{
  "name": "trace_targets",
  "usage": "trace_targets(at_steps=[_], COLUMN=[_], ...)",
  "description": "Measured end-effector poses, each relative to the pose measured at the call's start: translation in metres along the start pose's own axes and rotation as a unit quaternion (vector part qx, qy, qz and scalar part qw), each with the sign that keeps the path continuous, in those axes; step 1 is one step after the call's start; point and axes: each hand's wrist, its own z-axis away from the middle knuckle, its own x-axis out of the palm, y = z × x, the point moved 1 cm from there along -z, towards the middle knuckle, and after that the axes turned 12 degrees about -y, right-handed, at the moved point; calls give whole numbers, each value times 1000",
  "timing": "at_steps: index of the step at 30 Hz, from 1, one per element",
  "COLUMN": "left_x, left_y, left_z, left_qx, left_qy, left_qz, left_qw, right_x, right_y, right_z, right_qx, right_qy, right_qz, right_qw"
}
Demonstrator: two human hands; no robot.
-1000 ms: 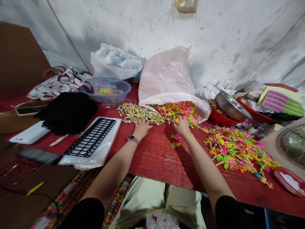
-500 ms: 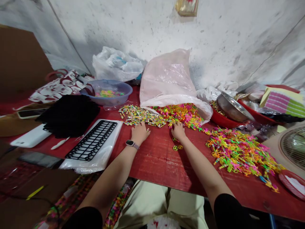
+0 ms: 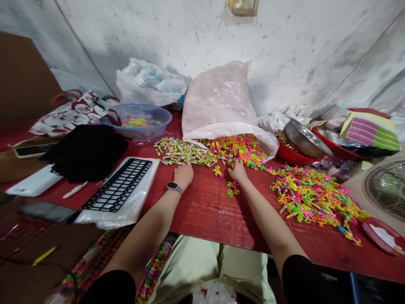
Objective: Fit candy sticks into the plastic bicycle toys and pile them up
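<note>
Grip of the left hand (image 3: 184,175) is obscured; whether anything is held in its bent fingers cannot be told. It is placed at the near edge of the tubes (image 3: 186,152), which are heaped on the red desk (image 3: 202,213). Grip of the right hand (image 3: 238,173) is likewise partly hidden, and its contents cannot be determined. It is placed just before the pieces (image 3: 245,147), heaped at the mouth of the bag (image 3: 220,97). Rings (image 3: 230,193) are noted near the right wrist. Another heap (image 3: 313,196) is located farther right, near the fan (image 3: 387,190).
</note>
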Motion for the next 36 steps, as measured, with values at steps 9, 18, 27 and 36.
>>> trace_targets(at_steps=[9,18,27,36], left_x=[4,-14,-7,-3], left_y=[0,-22,-27,-28], left_z=[-5,-14,-20,-26], left_qx=[10,29,90,79], left_qy=[-27,-18,-25,-44], left_qz=[25,78,47,7], left_qw=[999,996,995,996], right_x=[3,-4,1,4], right_y=[21,34,45,53], right_z=[12,37,45,44], right_qx=[2,-43,-32,-5], right_qy=[-14,3,19,22], right_qz=[4,-12,-69,-146], right_qw=[1000,999,997,989])
